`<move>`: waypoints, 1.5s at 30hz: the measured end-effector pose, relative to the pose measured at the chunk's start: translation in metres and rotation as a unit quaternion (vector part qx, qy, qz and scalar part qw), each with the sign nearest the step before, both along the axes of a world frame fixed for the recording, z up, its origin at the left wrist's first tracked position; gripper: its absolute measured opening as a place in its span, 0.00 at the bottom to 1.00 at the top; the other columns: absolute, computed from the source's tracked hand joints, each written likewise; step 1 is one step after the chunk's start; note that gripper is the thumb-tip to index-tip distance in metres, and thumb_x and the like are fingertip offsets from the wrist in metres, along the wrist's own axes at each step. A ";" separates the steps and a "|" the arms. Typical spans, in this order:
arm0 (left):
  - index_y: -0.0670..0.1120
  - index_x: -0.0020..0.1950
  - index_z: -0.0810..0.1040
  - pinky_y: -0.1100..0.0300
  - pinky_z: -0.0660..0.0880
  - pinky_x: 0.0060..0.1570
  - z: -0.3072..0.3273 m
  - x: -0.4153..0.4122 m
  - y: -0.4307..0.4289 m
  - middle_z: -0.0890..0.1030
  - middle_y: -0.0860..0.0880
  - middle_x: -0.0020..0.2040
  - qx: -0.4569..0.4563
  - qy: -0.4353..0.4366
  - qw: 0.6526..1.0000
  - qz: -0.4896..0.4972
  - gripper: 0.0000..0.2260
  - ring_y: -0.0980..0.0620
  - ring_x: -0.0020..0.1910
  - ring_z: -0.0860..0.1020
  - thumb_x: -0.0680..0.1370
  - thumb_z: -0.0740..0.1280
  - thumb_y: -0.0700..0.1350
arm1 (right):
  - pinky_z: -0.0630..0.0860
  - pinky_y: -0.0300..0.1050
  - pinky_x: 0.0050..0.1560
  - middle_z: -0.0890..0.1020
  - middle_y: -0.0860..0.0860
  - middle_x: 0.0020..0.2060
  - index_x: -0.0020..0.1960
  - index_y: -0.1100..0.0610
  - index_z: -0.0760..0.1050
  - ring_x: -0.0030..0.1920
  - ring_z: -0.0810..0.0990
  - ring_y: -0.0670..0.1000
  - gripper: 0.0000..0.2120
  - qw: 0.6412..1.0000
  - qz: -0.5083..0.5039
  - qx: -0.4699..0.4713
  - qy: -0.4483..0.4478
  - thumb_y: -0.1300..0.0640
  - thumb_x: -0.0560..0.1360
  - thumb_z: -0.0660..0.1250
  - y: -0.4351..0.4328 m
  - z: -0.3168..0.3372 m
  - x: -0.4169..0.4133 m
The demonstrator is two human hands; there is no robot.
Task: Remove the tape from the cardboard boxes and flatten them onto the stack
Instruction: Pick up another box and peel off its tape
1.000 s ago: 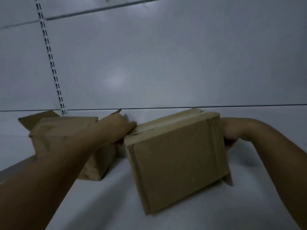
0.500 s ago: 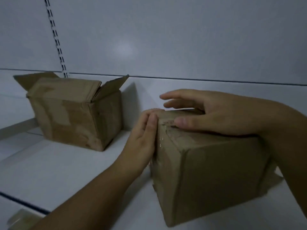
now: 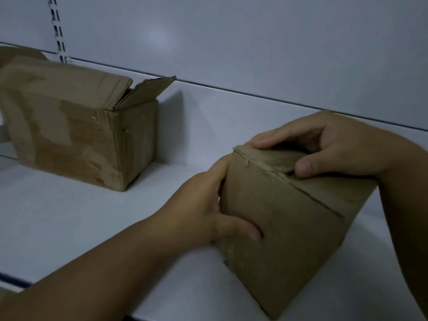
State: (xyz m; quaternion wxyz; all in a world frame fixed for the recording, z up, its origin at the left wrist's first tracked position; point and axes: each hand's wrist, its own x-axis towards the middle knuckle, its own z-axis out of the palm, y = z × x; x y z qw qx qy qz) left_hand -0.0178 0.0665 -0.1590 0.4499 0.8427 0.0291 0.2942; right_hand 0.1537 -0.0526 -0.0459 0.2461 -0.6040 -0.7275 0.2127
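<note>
A small brown cardboard box (image 3: 284, 230) stands tilted on the white shelf at the right, its closed flap seam running diagonally across the face toward me. My left hand (image 3: 208, 205) grips its left edge, thumb pressed on the front face. My right hand (image 3: 324, 147) curls over the top end, thumb on the seam and fingers round the far edge. Any tape on this box is hard to make out in the dim light.
A second cardboard box (image 3: 76, 135) with raised top flaps and torn patches stands at the back left. The white shelf (image 3: 81, 228) runs beneath both, its front edge at the lower left. A slotted upright (image 3: 56, 28) runs up the white back panel.
The box has tipped so its seamed face turns toward me. My right hand went from lying flat on top to curling over the end. My left hand slid down the left edge.
</note>
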 end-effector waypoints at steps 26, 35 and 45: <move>0.55 0.45 0.71 0.61 0.67 0.43 0.005 -0.001 -0.008 0.72 0.57 0.43 -0.020 -0.251 0.961 0.117 0.16 0.52 0.42 0.69 0.62 0.71 0.55 | 0.71 0.41 0.41 0.78 0.46 0.39 0.41 0.52 0.72 0.41 0.76 0.48 0.11 0.934 -0.056 0.275 -0.220 0.48 0.76 0.56 0.013 -0.008 -0.032; 0.55 0.47 0.79 0.70 0.68 0.49 0.017 -0.005 -0.011 0.74 0.56 0.46 0.011 -0.233 0.956 0.178 0.12 0.57 0.49 0.74 0.67 0.68 0.59 | 0.70 0.42 0.35 0.77 0.49 0.31 0.39 0.52 0.70 0.34 0.75 0.50 0.13 0.910 -0.087 0.379 -0.144 0.48 0.77 0.53 0.015 -0.009 -0.034; 0.60 0.74 0.59 0.66 0.48 0.73 0.080 0.006 0.049 0.54 0.58 0.77 0.310 0.205 0.906 -0.204 0.31 0.62 0.75 0.51 0.72 0.58 0.68 | 0.81 0.41 0.46 0.85 0.46 0.40 0.46 0.52 0.80 0.43 0.83 0.42 0.20 0.971 -0.184 0.154 0.016 0.40 0.68 0.57 -0.031 0.031 0.013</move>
